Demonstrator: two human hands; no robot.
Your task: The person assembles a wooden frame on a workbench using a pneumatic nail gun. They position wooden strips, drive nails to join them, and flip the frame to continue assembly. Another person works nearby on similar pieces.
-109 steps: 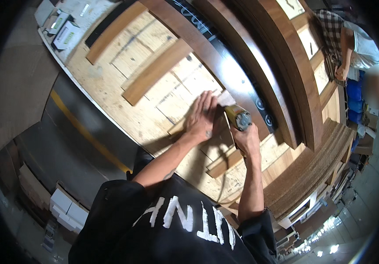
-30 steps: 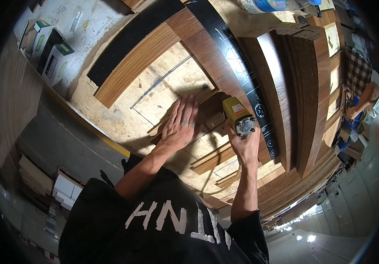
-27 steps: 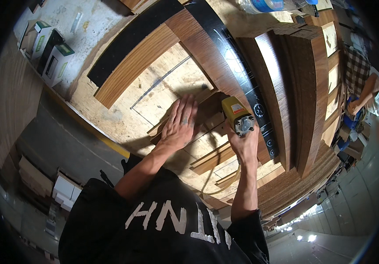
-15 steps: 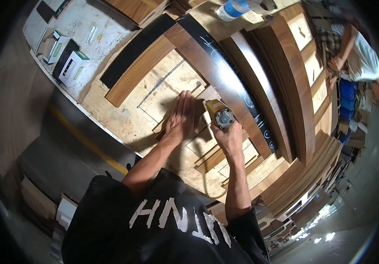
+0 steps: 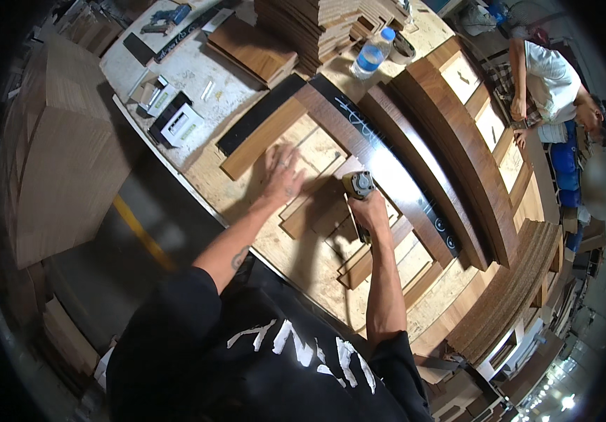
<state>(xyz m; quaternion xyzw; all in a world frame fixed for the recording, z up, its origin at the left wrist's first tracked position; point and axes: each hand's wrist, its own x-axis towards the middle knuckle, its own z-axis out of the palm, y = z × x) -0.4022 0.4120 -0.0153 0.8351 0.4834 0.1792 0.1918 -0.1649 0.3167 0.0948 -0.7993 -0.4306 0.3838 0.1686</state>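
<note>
My right hand (image 5: 373, 213) is wrapped round the grip of a yellow-and-grey air nail gun (image 5: 359, 184), a thin hose trailing below it. The tool's head is over the joint where a wide brown crosspiece (image 5: 315, 202) meets a long dark brown board (image 5: 351, 135). What its nose touches is hidden. My left hand (image 5: 282, 177), fingers spread, hovers or rests just beyond the crosspiece's far-left edge; contact is unclear. A lighter wooden strip (image 5: 261, 143) joins the long board's far end. Shorter strips (image 5: 359, 270) lie nearer to me.
Curved dark boards (image 5: 450, 141) lie to the right, with stacked panels (image 5: 503, 292) nearer. A water bottle (image 5: 373, 56), piled wood (image 5: 292, 32) and small boxes (image 5: 180, 126) occupy the table's far side. A tall panel stack (image 5: 71, 176) stands left. Another person (image 5: 552, 81) works at the far right.
My left hand has lifted off the crosspiece and shifted to its far-left side, fingers spreading. The nail gun has tilted in my right hand. The whole view has shifted, showing more of the far table.
</note>
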